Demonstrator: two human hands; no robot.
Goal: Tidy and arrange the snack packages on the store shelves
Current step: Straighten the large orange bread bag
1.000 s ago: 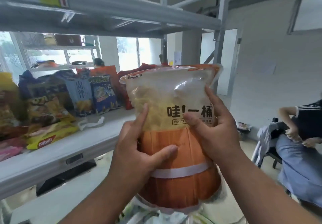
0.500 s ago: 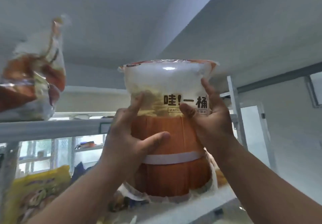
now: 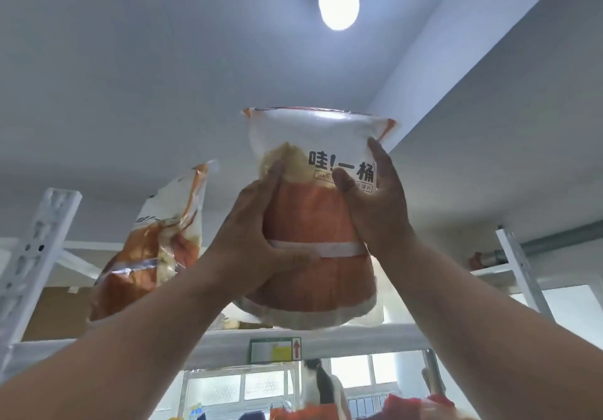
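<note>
Though level with the lower shelf a second ago, now rides high overhead as a bag [image 3: 310, 220], upright, print toward the camera, base just over the front rim of the top shelf [image 3: 375, 338]; cannot tell whether touching that rim or hanging free of it.

Held between both hands: left hand [image 3: 249, 240] wrapped on the orange lower half, fingers [image 3: 275, 173] reaching up the left side, thumb curled across the white band; right hand [image 3: 380, 214] clasping the right side, fingers spread up toward the clear top, thumb pressed on the front beside the print; neither slack, both closed round the bag.

Compared with half a second ago, looks up more steeply; shows the top shelf from below, with a tag [image 3: 275, 349] on its rim and a lamp [image 3: 339, 1] on the ceiling; shows a second bag [image 3: 153, 246] of the same kind leaning on that shelf to the left, near the held one but apart from it.

Means, by judgement, lift nearly done and placing about to start; calls for easing forward over the rim and setting down upright beside the second bag; risks a topple, being soft and puffed with a rounded base; risks nudging the leaning neighbour.
</note>
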